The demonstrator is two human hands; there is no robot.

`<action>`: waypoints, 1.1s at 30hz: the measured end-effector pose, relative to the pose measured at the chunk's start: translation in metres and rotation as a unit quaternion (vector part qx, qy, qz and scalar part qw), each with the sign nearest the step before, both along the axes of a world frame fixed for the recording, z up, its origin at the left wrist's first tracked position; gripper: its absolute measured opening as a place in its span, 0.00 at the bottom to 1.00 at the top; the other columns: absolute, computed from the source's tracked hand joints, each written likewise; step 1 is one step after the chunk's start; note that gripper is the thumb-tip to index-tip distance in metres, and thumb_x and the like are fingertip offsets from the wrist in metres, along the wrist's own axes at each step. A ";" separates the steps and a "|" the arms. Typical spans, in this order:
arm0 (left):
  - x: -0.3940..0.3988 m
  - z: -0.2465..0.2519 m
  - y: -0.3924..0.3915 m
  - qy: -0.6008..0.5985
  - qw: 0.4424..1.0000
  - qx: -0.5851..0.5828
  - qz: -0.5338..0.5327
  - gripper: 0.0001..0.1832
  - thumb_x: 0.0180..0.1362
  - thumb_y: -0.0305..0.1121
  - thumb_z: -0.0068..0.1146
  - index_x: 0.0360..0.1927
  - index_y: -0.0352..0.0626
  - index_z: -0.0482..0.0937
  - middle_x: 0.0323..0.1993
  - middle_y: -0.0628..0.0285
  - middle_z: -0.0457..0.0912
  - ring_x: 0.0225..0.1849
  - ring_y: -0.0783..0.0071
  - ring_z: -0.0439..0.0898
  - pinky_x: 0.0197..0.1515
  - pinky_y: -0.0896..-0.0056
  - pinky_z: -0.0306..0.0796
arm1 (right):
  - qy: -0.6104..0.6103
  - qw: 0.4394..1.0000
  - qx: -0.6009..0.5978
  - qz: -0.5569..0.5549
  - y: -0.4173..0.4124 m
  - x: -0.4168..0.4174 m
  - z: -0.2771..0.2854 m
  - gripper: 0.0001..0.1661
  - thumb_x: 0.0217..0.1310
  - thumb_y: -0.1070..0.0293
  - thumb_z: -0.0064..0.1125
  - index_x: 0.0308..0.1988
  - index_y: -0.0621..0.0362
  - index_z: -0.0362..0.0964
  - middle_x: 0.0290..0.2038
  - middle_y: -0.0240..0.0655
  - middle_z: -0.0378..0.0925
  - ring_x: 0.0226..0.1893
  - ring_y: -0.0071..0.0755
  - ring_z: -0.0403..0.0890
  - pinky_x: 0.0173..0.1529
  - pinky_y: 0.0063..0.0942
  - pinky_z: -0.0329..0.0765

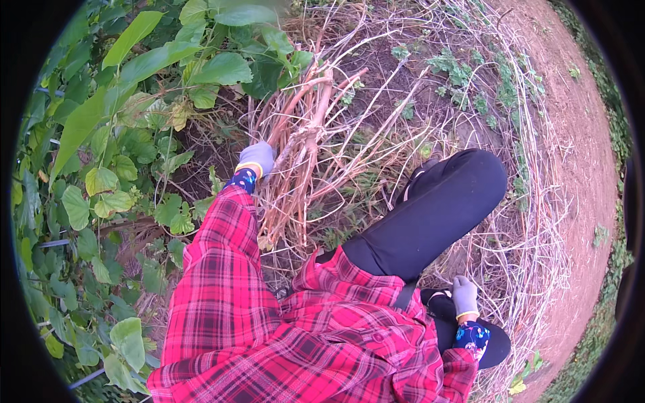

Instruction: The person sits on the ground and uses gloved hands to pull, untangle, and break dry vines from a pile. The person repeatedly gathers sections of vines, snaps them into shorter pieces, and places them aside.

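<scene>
My left hand (257, 155), in a grey glove with a yellow cuff, is at the left edge of a bundle of cut dry branches (307, 136); its fingers are partly hidden among the stems, and whether they grip one does not show. The bundle lies on the ground in front of me, with a thick knobbly stem on top. My right hand (464, 295), gloved alike, is low at the right, beside my bent knee and over thin dry twigs. Its fingers look curled, and a thin pale stem seems to stick out by them, but a hold cannot be made out.
Leafy green vines (126, 166) fill the left side. Long dry twigs (529, 226) are heaped along the right, beside a bare dirt path (584, 176). My bent leg in dark trousers (433, 216) lies between the bundle and the heap. Small green weeds (456, 75) grow farther off.
</scene>
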State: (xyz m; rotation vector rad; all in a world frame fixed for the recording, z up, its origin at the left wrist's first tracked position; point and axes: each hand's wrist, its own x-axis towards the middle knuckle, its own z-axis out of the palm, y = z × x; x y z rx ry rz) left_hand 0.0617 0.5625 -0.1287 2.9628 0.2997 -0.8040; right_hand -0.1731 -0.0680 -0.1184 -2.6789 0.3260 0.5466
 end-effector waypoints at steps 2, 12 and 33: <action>0.003 -0.002 0.000 0.011 0.999 0.013 0.040 0.16 0.57 0.41 0.48 0.39 0.42 0.82 0.37 0.45 0.81 0.43 0.48 0.80 0.47 0.53 0.72 | 0.026 0.999 0.001 -0.038 0.007 -0.002 0.006 0.14 0.61 0.60 0.50 0.35 0.58 0.77 0.31 0.52 0.78 0.35 0.57 0.79 0.40 0.44 0.75; 0.005 -0.004 0.016 0.016 0.995 0.004 0.095 0.22 0.57 0.49 0.51 0.47 0.44 0.79 0.46 0.46 0.79 0.49 0.49 0.77 0.52 0.55 0.70 | 0.008 1.000 -0.003 -0.007 0.031 0.011 0.013 0.14 0.62 0.59 0.49 0.36 0.56 0.76 0.30 0.49 0.78 0.34 0.57 0.78 0.39 0.45 0.75; -0.014 0.084 -0.015 -0.023 0.996 0.070 0.042 0.32 0.54 0.60 0.51 0.41 0.35 0.78 0.40 0.44 0.80 0.45 0.48 0.78 0.49 0.54 0.70 | -0.053 0.998 0.039 -0.008 0.053 0.033 0.042 0.16 0.62 0.58 0.50 0.39 0.58 0.76 0.34 0.50 0.79 0.38 0.57 0.78 0.42 0.43 0.74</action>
